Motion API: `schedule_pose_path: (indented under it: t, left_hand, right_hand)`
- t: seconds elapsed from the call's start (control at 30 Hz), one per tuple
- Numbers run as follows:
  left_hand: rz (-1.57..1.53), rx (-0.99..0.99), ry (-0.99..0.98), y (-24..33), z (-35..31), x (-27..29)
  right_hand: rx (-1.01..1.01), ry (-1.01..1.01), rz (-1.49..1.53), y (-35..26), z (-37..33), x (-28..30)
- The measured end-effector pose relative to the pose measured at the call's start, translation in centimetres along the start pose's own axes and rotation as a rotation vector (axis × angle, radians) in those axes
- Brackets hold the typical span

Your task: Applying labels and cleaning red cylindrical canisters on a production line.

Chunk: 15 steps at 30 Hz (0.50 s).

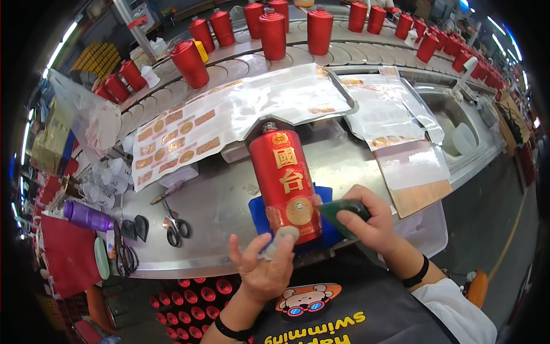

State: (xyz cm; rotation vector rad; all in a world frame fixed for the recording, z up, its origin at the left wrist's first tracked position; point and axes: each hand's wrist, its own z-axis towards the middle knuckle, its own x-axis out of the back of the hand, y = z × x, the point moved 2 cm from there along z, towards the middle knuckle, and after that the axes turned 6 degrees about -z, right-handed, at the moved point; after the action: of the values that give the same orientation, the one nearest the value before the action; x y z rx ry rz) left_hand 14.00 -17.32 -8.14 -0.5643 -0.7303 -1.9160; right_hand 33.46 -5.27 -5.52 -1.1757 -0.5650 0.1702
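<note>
A red bottle point(282, 183) with gold lettering and a round gold label lies tilted over a blue support point(327, 221), its dark neck pointing away from me. My left hand point(264, 269) is at the near end of the bottle with its fingers spread. Pale, translucent coverings show on its fingertips, which touch the lower left of the bottle. My right hand point(372, 221) is closed around a dark green flat scraper point(344, 215). The scraper's tip meets the right side of the bottle, beside the gold label. The bottle's underside is hidden.
Label sheets point(189, 137) cover the back of the metal table point(217, 229). Scissors point(176, 226) and a purple bottle point(86, 217) lie to the left. Several red bottles point(272, 34) stand on the conveyor point(240, 66) behind. At right are a wooden board point(424, 198) and a sink point(441, 109).
</note>
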Motion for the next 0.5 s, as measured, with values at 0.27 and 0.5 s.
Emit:
schedule_pose_path:
  t: [0.27,0.5]
  left_hand:
    - [0.075,-0.313,-0.089,0.5,3.3,-0.5]
    - [0.049,-0.425,-0.141,0.5,2.9,-2.2]
  right_hand:
    - [-0.025,0.053,0.100,-0.1,0.0,0.3]
    - [-0.044,0.058,0.061,0.4,-0.5,1.7]
